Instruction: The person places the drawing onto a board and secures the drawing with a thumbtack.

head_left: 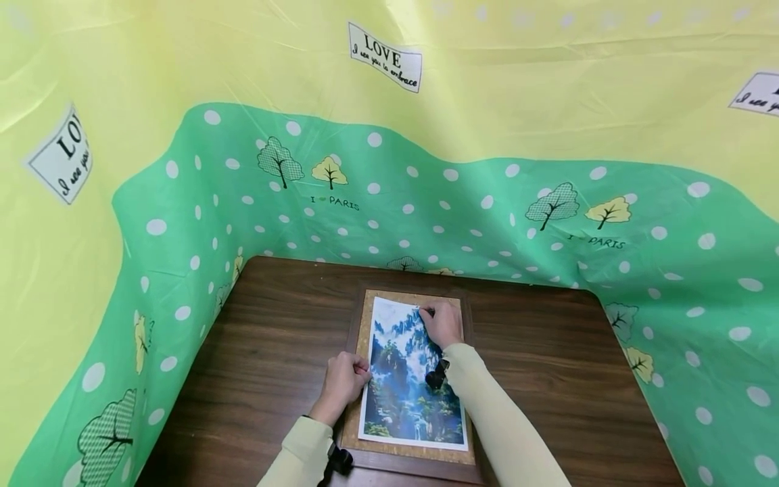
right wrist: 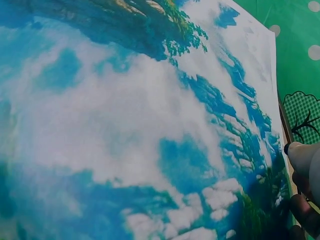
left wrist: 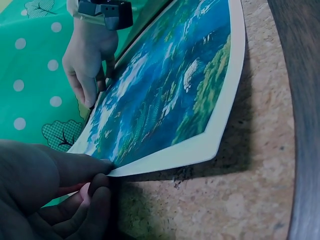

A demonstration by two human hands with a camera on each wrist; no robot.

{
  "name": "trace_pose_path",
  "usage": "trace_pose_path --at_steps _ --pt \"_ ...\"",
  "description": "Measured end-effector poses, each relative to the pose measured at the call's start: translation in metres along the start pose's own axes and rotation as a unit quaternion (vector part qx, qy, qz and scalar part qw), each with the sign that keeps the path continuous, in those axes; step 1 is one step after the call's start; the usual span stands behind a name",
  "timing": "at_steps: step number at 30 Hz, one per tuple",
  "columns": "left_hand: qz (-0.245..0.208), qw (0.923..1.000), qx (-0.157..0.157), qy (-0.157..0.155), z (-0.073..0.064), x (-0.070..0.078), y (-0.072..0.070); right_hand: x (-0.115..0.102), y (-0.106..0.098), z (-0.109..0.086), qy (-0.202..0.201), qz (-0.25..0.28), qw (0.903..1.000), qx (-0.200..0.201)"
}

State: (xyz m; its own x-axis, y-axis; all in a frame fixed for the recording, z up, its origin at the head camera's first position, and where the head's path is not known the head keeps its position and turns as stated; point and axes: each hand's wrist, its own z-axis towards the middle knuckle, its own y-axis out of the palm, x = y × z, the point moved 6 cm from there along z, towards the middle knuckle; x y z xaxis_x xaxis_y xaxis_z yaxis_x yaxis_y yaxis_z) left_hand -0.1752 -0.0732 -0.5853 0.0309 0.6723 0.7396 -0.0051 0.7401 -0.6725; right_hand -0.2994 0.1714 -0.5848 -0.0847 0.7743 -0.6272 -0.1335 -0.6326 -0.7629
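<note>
A printed landscape picture (head_left: pixel 402 379) of blue mountains and waterfalls, with a white border, lies over a framed cork board (head_left: pixel 414 452). At the picture's left edge, my left hand (head_left: pixel 345 380) pinches the paper between thumb and finger. The left wrist view shows the near edge and corner of the sheet raised off the cork (left wrist: pixel 210 200). My right hand (head_left: pixel 443 323) is at the top edge of the picture, toward its right corner. Its fingertips pinch a small black object (right wrist: pixel 286 148) against the paper's edge; its exact shape is mostly hidden.
The board lies on a dark brown wooden table (head_left: pixel 548 379). Green and yellow printed cloth (head_left: pixel 426 182) hangs around the table's back and sides. A small black camera (head_left: pixel 435 376) is strapped at the right wrist, and another black camera (head_left: pixel 339 460) at the left.
</note>
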Motion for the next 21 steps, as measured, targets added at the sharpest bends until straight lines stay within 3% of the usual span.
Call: trace_pose_path --at_steps 7,21 --pt "-0.002 0.9999 0.004 0.014 0.0003 0.0008 -0.0011 -0.0019 0.0027 0.001 0.009 0.008 0.9999 -0.01" --pt "-0.016 0.9999 0.0 -0.004 0.0018 -0.0028 0.002 -0.0033 0.0052 -0.0021 0.015 -0.006 0.9994 0.03"
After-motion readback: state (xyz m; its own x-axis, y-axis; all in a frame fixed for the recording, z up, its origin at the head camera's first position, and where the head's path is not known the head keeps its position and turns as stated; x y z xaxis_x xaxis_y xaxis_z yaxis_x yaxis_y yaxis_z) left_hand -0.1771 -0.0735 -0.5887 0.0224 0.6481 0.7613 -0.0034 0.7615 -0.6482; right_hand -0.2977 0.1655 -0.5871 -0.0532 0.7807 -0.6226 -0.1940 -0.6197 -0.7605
